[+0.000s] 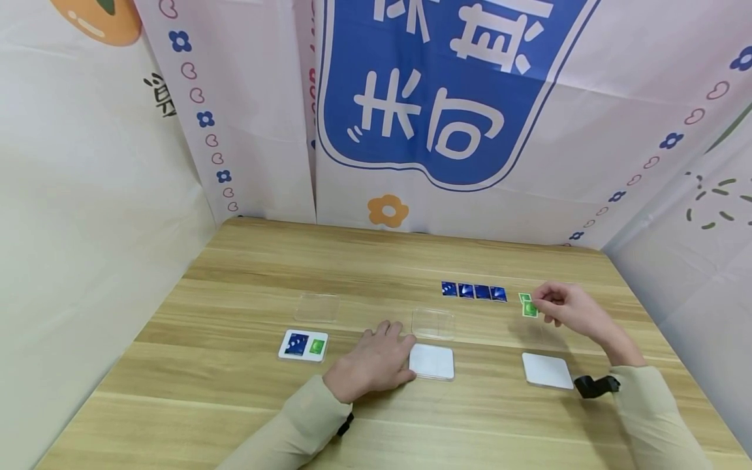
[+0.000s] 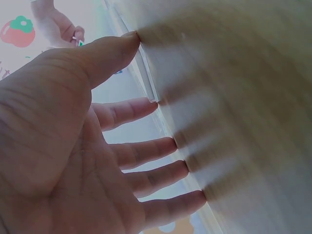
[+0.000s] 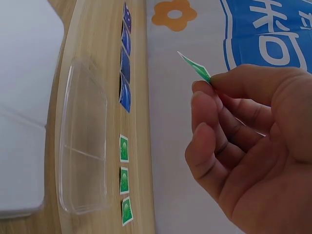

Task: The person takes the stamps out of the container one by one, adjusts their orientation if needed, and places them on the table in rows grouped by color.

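My right hand (image 1: 572,312) pinches a small green stamp-like card (image 3: 197,67) between thumb and forefinger, above the table. In the right wrist view three similar green cards (image 3: 124,181) lie in a line below. My left hand (image 1: 378,359) rests on the table with its fingers spread, thumb and forefinger touching the left side of a white rectangular block in a clear case (image 1: 431,362). In the left wrist view, the fingers (image 2: 141,148) look nearly straight. Left of this hand lies a similar white block (image 1: 289,354) bearing one dark blue and one green card.
Several dark blue cards (image 1: 473,292) line the far middle of the wooden table (image 1: 223,385). Clear covers (image 1: 317,307) lie behind the blocks, another cover (image 1: 433,324) in the middle. A third white block (image 1: 547,371) lies at right. Printed cloth (image 1: 264,163) hangs behind the table.
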Available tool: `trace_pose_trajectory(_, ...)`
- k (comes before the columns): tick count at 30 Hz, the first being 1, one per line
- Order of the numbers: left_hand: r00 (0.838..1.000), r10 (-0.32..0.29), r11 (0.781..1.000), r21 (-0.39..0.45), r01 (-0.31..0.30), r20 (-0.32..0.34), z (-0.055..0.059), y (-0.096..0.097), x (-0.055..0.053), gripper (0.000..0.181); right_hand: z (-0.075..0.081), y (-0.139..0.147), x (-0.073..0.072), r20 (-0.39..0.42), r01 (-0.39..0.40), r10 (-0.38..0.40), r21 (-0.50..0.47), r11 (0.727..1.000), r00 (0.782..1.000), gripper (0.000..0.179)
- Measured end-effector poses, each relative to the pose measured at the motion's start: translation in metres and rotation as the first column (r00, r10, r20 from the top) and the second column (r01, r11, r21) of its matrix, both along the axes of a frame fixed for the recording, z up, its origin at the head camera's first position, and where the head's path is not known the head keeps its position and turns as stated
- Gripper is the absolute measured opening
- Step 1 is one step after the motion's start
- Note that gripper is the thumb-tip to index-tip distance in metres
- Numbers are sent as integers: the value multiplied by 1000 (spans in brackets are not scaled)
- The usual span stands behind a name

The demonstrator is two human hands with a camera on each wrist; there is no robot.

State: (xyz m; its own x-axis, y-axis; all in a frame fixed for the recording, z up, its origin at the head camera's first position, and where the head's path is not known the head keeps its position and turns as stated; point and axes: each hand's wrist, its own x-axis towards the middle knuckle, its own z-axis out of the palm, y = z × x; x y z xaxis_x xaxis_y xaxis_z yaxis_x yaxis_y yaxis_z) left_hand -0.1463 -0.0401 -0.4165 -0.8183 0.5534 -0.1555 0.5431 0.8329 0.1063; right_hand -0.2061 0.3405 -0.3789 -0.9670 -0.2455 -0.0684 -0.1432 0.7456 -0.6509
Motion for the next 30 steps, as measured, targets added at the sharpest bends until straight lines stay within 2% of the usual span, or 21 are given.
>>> trace_pose_trajectory(30,1000,-4,1000,8,4,2,2,-1,1,48,0,32,-10,-15,51,-52,-16,999,999,28)
